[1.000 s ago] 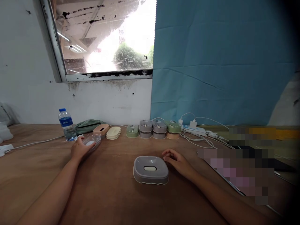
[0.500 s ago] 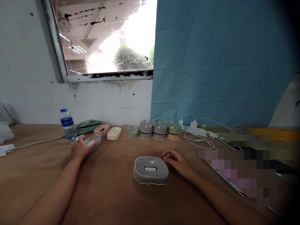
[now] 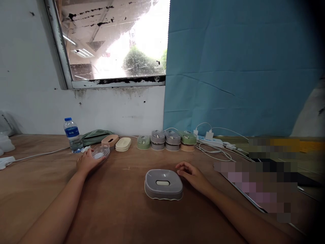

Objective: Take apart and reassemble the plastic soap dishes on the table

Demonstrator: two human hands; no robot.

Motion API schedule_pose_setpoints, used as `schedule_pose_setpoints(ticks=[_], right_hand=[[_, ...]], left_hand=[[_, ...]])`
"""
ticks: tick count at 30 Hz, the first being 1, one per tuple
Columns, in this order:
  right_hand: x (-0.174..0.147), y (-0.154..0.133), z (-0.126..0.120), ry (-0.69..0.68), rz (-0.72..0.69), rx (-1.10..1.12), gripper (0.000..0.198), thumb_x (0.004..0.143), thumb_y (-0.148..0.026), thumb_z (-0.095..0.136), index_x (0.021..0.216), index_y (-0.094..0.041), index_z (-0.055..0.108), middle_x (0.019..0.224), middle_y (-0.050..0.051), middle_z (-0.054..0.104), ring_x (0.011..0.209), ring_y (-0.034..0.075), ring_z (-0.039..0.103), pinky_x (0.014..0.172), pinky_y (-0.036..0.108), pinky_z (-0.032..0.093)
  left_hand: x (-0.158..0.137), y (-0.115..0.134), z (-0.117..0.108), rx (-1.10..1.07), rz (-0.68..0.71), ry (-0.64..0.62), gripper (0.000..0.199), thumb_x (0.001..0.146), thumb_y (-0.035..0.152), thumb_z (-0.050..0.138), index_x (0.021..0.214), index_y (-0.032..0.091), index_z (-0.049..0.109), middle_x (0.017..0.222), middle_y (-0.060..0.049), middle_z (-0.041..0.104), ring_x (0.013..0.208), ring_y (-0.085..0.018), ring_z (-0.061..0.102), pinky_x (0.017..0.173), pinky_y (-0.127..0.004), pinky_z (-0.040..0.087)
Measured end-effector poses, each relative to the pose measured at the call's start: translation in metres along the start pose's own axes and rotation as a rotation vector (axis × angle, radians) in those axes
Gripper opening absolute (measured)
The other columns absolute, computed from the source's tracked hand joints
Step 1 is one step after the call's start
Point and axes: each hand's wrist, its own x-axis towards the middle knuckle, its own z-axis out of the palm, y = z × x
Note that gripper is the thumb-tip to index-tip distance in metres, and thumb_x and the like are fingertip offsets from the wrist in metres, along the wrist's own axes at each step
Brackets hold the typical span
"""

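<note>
The gray box (image 3: 164,190) sits upright on the near middle of the brown table (image 3: 119,213). Its top has an oblong slot, through which a pale surface shows. The right hand (image 3: 191,174) lies just to the right of the box, fingers loosely curled, with a narrow gap between thumb and forefinger and nothing held. Contact between the fingertips and the box cannot be determined.

The left hand (image 3: 86,162) is at the clear dish (image 3: 103,151), left of the box and farther back. Thumb and fingers are spread wide about its near left side; whether they grip it or only touch it cannot be told. A round white patch shows inside the dish.

Along the far side, left to right: a water bottle (image 3: 72,137), upright; a green pouch (image 3: 96,137); an orange box (image 3: 114,140); a cream stack (image 3: 123,144); a small green box (image 3: 143,143); two stacks of gray boxes (image 3: 157,140); and a green-lidded box (image 3: 188,137) atop an orange one. A white power strip (image 3: 212,141) with cables lies to their right.
</note>
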Motion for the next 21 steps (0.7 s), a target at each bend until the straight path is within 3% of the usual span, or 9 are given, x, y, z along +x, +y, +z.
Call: schedule_pose_setpoints(ticks=[8, 12, 15, 17, 18, 21], right_hand=[[-0.003, -0.004, 0.0, -0.028, -0.015, -0.038, 0.017, 0.071, -0.031, 0.056, 0.083, -0.019, 0.054, 0.077, 0.002, 0.057, 0.075, 0.018, 0.053, 0.069, 0.03, 0.042], [-0.011, -0.016, -0.003, -0.269, -0.156, -0.047, 0.041, 0.069, -0.036, 0.061, 0.105, -0.02, 0.051, 0.103, 0.007, 0.054, 0.097, 0.022, 0.05, 0.084, 0.034, 0.041], [-0.018, -0.025, -0.001, -0.448, -0.19, -0.194, 0.072, 0.057, -0.041, 0.071, 0.12, -0.024, 0.043, 0.129, 0.008, 0.035, 0.117, 0.028, 0.036, 0.097, 0.04, 0.03], [-0.02, -0.028, 0.001, -0.5, -0.156, -0.276, 0.08, 0.054, -0.043, 0.073, 0.125, -0.026, 0.039, 0.134, 0.007, 0.03, 0.121, 0.03, 0.031, 0.1, 0.043, 0.027], [-0.021, -0.028, 0.003, -0.506, -0.142, -0.292, 0.082, 0.054, -0.044, 0.072, 0.126, -0.027, 0.038, 0.134, 0.007, 0.03, 0.121, 0.03, 0.031, 0.099, 0.043, 0.027], [-0.021, -0.025, 0.006, -0.451, -0.159, -0.279, 0.088, 0.053, -0.044, 0.073, 0.129, -0.024, 0.033, 0.132, 0.009, 0.036, 0.119, 0.03, 0.035, 0.099, 0.043, 0.028]], left_hand=[[-0.001, -0.001, 0.003, -0.006, 0.001, 0.009, 0.085, 0.051, 0.068, 0.052, 0.115, 0.013, 0.041, 0.118, -0.018, 0.048, 0.108, -0.036, 0.045, 0.088, -0.044, 0.034], [-0.005, 0.007, -0.002, 0.002, 0.146, 0.26, 0.076, 0.058, 0.066, 0.049, 0.11, 0.011, 0.046, 0.117, -0.019, 0.047, 0.113, -0.035, 0.038, 0.095, -0.045, 0.026], [-0.021, 0.034, -0.012, -0.139, 0.373, 0.397, 0.061, 0.066, 0.058, 0.048, 0.106, 0.013, 0.048, 0.12, -0.017, 0.044, 0.117, -0.033, 0.033, 0.099, -0.045, 0.02], [-0.044, 0.061, -0.017, -0.322, 0.512, 0.332, 0.05, 0.071, 0.054, 0.046, 0.104, 0.016, 0.047, 0.118, -0.014, 0.044, 0.116, -0.029, 0.035, 0.099, -0.044, 0.022], [-0.058, 0.075, -0.018, -0.445, 0.572, 0.24, 0.045, 0.075, 0.051, 0.044, 0.105, 0.018, 0.045, 0.117, -0.012, 0.045, 0.114, -0.027, 0.038, 0.097, -0.042, 0.026], [-0.102, 0.111, -0.014, -0.69, 0.774, -0.183, 0.041, 0.079, 0.043, 0.044, 0.113, 0.021, 0.039, 0.12, -0.009, 0.044, 0.114, -0.022, 0.04, 0.095, -0.037, 0.032]])
